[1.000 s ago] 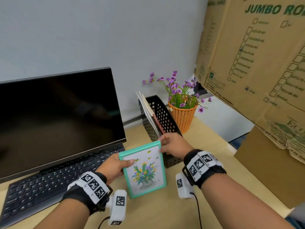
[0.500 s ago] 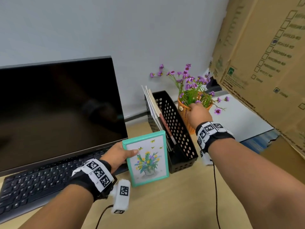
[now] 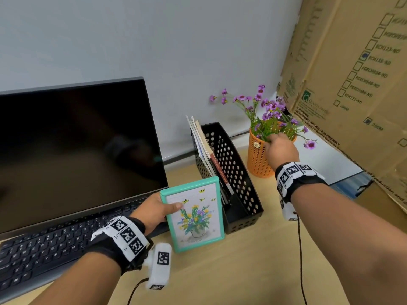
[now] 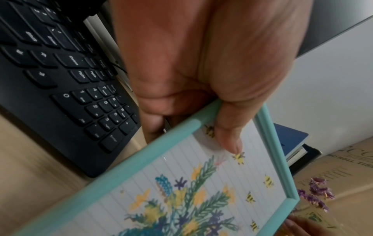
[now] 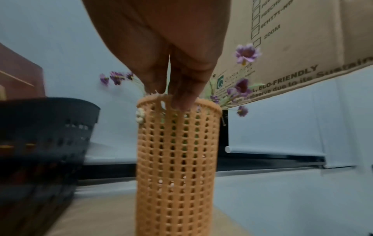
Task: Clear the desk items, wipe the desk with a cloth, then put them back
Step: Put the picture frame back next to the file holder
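My left hand (image 3: 154, 209) grips the left edge of a teal picture frame (image 3: 195, 213) with a flower drawing; the thumb lies across its front (image 4: 228, 137). The frame (image 4: 181, 183) stands upright on the wooden desk (image 3: 242, 260) beside the keyboard. My right hand (image 3: 279, 146) pinches the near rim of the orange mesh flower pot (image 3: 257, 159) with purple flowers (image 3: 268, 108). In the right wrist view the fingers (image 5: 181, 89) hook over the rim of the pot (image 5: 177, 159), thumb outside.
A black monitor (image 3: 72, 146) and black keyboard (image 3: 50, 249) fill the left. A black perforated file basket (image 3: 237, 179) with booklets stands between frame and pot. Large cardboard boxes (image 3: 352, 73) overhang at the right. A white wall lies behind.
My right hand left the frame's top corner, reached back right past the basket and took hold of the pot's rim. The left hand kept the frame upright.
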